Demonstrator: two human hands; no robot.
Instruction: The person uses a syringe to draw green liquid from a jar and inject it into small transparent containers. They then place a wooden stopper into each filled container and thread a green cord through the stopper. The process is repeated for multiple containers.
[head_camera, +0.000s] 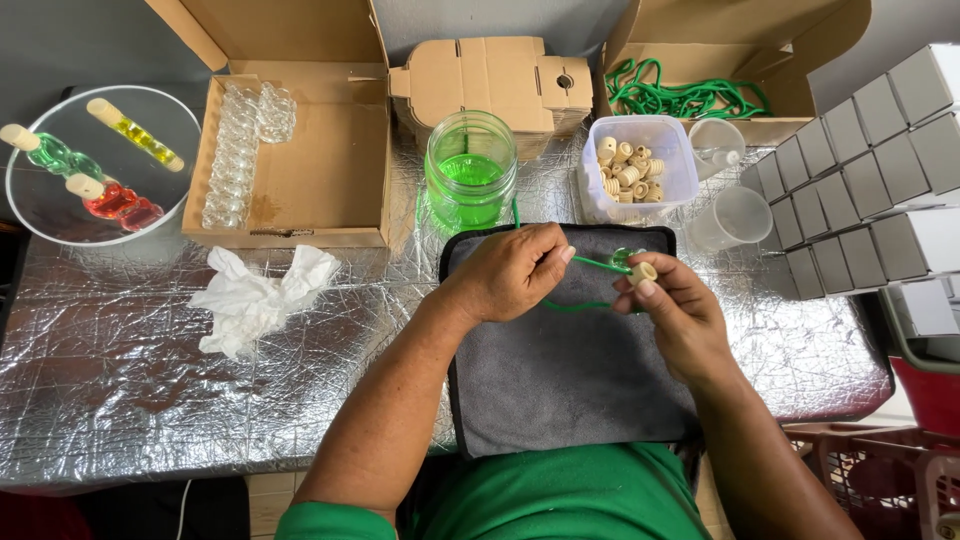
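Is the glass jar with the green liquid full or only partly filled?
Partly filled. In the glass jar the green liquid reaches roughly halfway; above it the glass looks clear. It stands upright, without a lid.

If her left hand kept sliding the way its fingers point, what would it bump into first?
The left hand points right, along the green cord. It would most likely meet the right hand first, at the small wooden cap held there, though depth is uncertain.

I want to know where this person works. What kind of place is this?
Probably a small craft packing table. There's a tub of wooden caps, a jar of green liquid, rows of grey boxes, and the hands, left hand and right hand, threading green cord.
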